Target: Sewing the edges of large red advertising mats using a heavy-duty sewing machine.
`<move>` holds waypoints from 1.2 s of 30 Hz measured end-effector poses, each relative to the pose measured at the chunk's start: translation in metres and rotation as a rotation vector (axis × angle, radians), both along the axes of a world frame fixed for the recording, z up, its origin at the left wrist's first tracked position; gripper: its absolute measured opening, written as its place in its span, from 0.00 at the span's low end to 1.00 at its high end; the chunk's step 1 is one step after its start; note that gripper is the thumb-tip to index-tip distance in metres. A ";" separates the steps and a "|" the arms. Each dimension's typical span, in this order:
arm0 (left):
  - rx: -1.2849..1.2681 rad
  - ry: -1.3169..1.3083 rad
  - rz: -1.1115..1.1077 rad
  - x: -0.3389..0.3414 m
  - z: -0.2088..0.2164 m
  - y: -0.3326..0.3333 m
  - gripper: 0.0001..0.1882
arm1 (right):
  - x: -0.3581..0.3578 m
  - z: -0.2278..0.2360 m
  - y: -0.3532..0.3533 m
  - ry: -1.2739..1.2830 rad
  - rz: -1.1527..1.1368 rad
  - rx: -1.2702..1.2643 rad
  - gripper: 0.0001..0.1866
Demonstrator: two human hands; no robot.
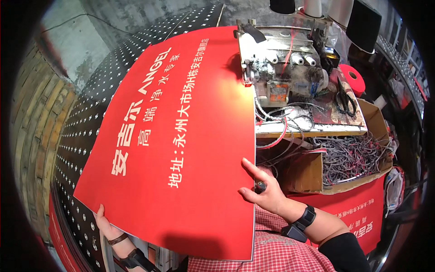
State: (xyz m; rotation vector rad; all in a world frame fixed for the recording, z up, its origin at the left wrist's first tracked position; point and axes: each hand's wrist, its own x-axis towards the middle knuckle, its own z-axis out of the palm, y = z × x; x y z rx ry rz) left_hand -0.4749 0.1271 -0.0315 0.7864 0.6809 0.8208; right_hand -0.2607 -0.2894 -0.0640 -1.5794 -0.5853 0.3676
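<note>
A large red mat (213,181) with white printed lettering and a thin pale edge spreads out before me. My left hand (107,226) grips its near-left edge, thumb on top and fingers hidden underneath. At the right edge, my right hand (268,192) rests its thumb and forefinger on the mat's surface. A small dark tool (259,187), its kind unclear, pokes out between that thumb and forefinger; the other fingers are hidden. The mat's far-right edge meets an overlock sewing machine (290,59), whose lamp brightens the red surface beside it.
Black scissors (345,100) and a red roll (352,79) lie right of the machine. Below, a cardboard box (312,174) holds tangled grey and red trimmings. Another red mat (344,213) lies beneath it. A studded dark table (90,122) extends left; thread cones (312,8) hang above.
</note>
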 end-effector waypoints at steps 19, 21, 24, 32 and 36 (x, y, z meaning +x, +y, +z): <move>0.363 0.132 0.179 0.157 0.032 -0.004 0.23 | 0.010 0.024 -0.018 -0.033 -0.090 0.022 0.21; 0.400 0.158 0.213 0.168 0.043 -0.003 0.22 | 0.013 0.037 -0.023 -0.048 -0.106 0.038 0.18; 0.429 0.153 0.198 0.195 0.045 0.006 0.21 | 0.031 0.037 -0.018 -0.145 -0.177 0.092 0.10; 0.510 0.214 0.205 0.270 0.057 0.014 0.20 | 0.076 0.049 -0.004 -0.177 -0.470 0.054 0.06; 0.543 0.294 0.242 0.301 0.055 0.027 0.20 | 0.100 0.054 0.006 -0.076 -0.537 -0.032 0.03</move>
